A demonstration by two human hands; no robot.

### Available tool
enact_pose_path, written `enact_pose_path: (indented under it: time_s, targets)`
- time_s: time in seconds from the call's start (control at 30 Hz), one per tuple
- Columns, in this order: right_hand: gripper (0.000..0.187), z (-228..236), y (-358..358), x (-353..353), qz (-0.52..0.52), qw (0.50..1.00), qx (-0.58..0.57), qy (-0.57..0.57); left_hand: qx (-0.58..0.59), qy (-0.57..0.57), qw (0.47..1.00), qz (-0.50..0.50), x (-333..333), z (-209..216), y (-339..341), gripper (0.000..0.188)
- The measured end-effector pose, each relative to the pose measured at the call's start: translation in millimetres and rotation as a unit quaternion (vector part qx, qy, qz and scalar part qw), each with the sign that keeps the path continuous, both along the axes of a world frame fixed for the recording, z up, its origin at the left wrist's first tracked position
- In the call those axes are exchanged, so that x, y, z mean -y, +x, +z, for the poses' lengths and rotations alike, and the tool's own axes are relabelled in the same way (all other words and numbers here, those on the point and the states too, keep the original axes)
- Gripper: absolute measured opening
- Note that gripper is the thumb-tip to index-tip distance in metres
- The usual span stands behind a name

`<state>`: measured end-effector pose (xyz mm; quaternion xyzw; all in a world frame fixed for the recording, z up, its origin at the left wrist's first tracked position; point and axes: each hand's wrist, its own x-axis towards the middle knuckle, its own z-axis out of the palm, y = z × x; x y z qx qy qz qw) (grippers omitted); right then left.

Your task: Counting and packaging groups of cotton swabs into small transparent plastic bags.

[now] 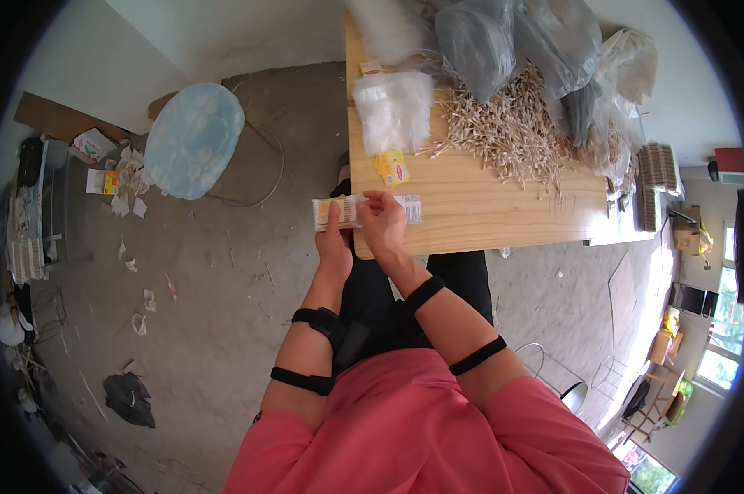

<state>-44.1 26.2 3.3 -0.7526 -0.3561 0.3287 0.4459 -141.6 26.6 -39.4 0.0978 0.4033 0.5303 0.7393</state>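
My left hand grips a small clear packet of cotton swabs, its thumb lying across the front, just off the table's left corner. Fingers of my right hand are pinched together at the packet's right end. Beyond that hand, a clear plastic piece with pale print sticks out over the table edge; whether it belongs to the packet I cannot tell. Farther back on the wooden table are yellow printed cards and a stack of clear plastic bags. Loose cotton swabs lie heaped to the right.
Large grey plastic bags crowd the table's back, and something blurred and whitish shows at its far left. A stool with a blue cover stands on the left. A black bag and scraps lie on the floor.
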Motion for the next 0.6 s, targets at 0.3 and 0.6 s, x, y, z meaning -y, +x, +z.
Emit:
enact_pose_path:
  time_s: [0.3, 0.6]
  targets:
    - [0.043, 2.4, -11.6, 50.3, 0.105, 0.969, 0.141, 0.174, -0.038, -0.028, 0.999, 0.016, 2.1, 7.7, 3.4, 0.045]
    - [0.05, 4.6, -9.1, 53.8, 0.189, 0.965, 0.123, 0.131, -0.015, -0.068, 0.998, -0.001, 2.3, 7.2, 0.4, 0.043]
